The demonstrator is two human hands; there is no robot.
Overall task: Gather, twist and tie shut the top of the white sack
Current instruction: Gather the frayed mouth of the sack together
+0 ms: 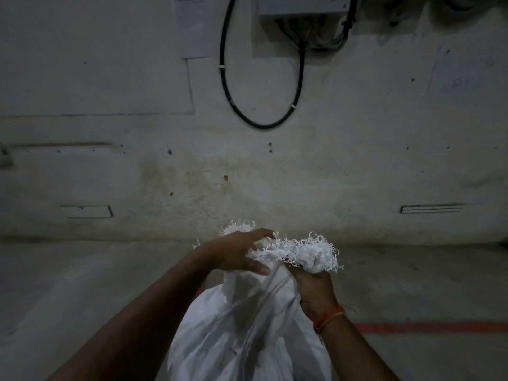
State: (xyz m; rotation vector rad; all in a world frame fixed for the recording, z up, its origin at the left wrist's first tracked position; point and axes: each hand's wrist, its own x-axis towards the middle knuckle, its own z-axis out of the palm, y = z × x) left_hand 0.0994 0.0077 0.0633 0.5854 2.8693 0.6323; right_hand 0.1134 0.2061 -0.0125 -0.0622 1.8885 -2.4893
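Right hand (313, 290) grips the white sack's (247, 325) gathered frayed top; left hand (236, 251) holds it alongside

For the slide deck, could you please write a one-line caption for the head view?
Both hands, left hand and right hand, gather the frayed top of the white sack before a stained wall.

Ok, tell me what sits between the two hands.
Head view: the white sack's gathered, frayed top lies between left hand and right hand.
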